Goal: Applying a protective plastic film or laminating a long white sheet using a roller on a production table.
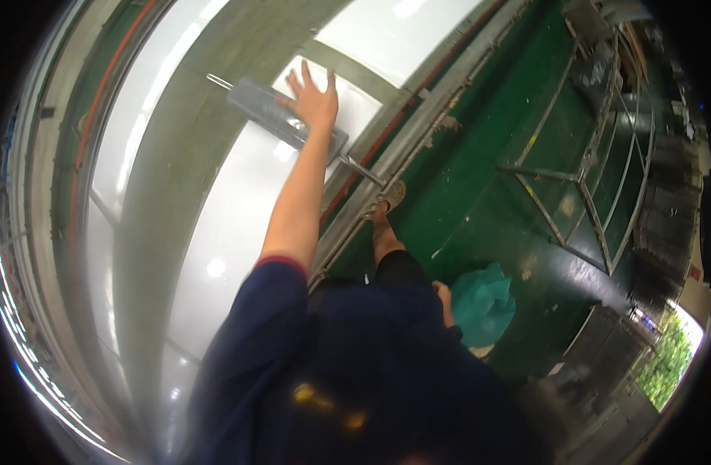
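My left arm reaches forward over the long table. The left hand (315, 101) has its fingers spread and lies over a dark grey roller (255, 108), apparently resting on it. A thin metal rod sticks out at each end of this roller. Beneath it, a glossy white sheet (235, 190) covers part of the table. My right hand (442, 296) hangs low by my right side, its fingers curled. What they hold, if anything, is hidden. Right beside that hand is a crumpled teal bag (483, 306); contact between them is unclear.
A metal rail (406, 155) runs along the table's right edge. Another white sheet (398, 35) lies farther along. On the green floor (479, 186) stands a metal frame (580, 182) at the right. My foot in a clog (396, 196) is close to the rail.
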{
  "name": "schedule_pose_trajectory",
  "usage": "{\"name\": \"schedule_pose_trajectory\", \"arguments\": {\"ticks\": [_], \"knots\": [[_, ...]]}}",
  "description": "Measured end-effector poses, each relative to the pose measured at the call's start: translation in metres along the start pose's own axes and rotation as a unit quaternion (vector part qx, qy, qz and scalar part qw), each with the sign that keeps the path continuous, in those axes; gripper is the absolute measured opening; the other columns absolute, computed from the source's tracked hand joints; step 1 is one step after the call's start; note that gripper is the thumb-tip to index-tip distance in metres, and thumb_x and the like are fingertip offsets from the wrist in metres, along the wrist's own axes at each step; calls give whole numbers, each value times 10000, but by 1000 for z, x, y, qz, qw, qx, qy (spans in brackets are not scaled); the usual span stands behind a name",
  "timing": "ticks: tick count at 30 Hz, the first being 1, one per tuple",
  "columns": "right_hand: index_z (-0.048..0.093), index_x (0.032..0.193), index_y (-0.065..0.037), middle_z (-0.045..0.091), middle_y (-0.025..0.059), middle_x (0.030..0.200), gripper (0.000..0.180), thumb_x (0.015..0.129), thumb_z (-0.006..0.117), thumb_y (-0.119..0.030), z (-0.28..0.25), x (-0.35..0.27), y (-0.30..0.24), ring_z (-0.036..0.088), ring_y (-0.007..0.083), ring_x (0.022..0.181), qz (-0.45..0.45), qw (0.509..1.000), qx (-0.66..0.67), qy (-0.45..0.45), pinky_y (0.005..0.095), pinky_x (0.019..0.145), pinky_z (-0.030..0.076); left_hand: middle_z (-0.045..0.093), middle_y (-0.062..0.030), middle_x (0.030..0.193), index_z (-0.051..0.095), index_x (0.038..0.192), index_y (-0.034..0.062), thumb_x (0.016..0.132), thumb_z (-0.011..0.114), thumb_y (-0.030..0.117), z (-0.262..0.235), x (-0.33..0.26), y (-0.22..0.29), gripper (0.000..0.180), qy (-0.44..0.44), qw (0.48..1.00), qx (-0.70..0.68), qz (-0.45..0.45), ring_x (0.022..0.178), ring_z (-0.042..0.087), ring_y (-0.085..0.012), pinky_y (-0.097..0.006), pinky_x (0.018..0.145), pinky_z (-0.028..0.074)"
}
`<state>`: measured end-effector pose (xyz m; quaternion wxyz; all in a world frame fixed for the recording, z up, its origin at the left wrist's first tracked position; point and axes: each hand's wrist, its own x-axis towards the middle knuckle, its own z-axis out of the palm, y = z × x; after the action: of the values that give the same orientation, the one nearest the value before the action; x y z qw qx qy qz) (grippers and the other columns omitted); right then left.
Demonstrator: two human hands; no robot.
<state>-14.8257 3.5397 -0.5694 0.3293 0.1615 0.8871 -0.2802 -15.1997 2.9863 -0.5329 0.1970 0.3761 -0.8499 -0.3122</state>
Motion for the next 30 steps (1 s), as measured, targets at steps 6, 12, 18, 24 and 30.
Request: {"name": "schedule_pose_trajectory", "arguments": {"ticks": [6, 12, 18, 24, 30], "knots": [[725, 1007, -51, 640, 36, 689, 188, 1050, 626, -205, -149, 96, 2, 660, 193, 569, 87, 941, 325, 20, 314, 531, 540, 645, -90, 1427, 653, 1424, 220, 933, 752, 298, 79, 38, 168, 507, -62, 976, -78, 192, 1400, 550, -329, -616, 1240, 279], [732, 1034, -64, 655, 43, 700, 178, 1076, 584, -154, -222, 189, -29, 618, 125, 511, 125, 905, 386, 129, 247, 457, 479, 312, -207, 1704, 598, 1531, 301, 985, 681, 515, 97, 44, 115, 592, 31, 986, 110, 122, 1595, 234, -453, -694, 1256, 126], [749, 1042, -51, 699, 62, 753, 172, 1052, 631, -175, -266, 273, -75, 666, 136, 627, 126, 940, 316, 1, 293, 568, 531, 325, -224, 1689, 453, 1627, 277, 1021, 620, 570, 258, 162, 290, 693, 0, 990, 34, 140, 1581, 269, -447, -589, 1289, 178], [782, 1041, -10, 783, 135, 927, 228, 962, 691, -203, -349, 396, -119, 747, 237, 864, 72, 989, 126, 8, 381, 802, 569, 776, -158, 1142, 766, 1216, 58, 1004, 703, 204, 345, 295, 453, 264, -13, 944, -307, 120, 1118, 721, -297, -410, 1015, 513], [767, 999, -23, 769, 121, 881, 191, 959, 664, -178, -493, 552, -220, 731, 205, 819, 13, 997, 70, 44, 372, 766, 559, 535, -155, 1529, 708, 1386, 199, 974, 737, 242, 354, 301, 411, 416, 42, 992, -39, 110, 1450, 475, -382, -514, 1180, 398]]}}
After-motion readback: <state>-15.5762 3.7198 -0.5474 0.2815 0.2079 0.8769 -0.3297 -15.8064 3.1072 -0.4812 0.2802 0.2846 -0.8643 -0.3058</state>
